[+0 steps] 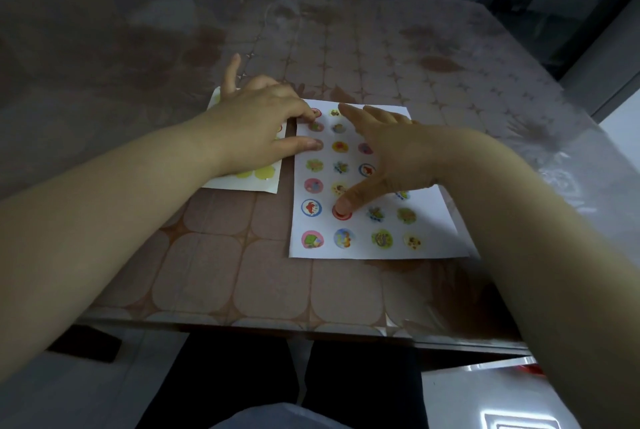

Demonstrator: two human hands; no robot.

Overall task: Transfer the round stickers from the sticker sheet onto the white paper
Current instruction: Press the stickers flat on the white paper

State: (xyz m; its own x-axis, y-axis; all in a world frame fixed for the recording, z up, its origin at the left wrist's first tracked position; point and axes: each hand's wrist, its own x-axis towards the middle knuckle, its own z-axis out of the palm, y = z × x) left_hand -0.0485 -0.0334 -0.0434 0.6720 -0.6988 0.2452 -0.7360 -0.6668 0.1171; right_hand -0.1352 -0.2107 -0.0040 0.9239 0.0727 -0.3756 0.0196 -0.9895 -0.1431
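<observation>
Red shows round the thumb tip of the right hand (398,151), whose spread, uncurled fingers hide several rows on the white paper (436,231) while the thumb presses a round sticker (341,216) flat. Beside it the left hand (256,123), also uncurled, rests fingertips on the paper's top-left stickers and covers most of the sticker sheet (242,182); blurred yellow-green blobs peek out.

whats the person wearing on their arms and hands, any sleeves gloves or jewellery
The left forearm and right forearm are bare, with no sleeves in view. The left hand and right hand show no gloves, rings, watch or bracelet.
</observation>
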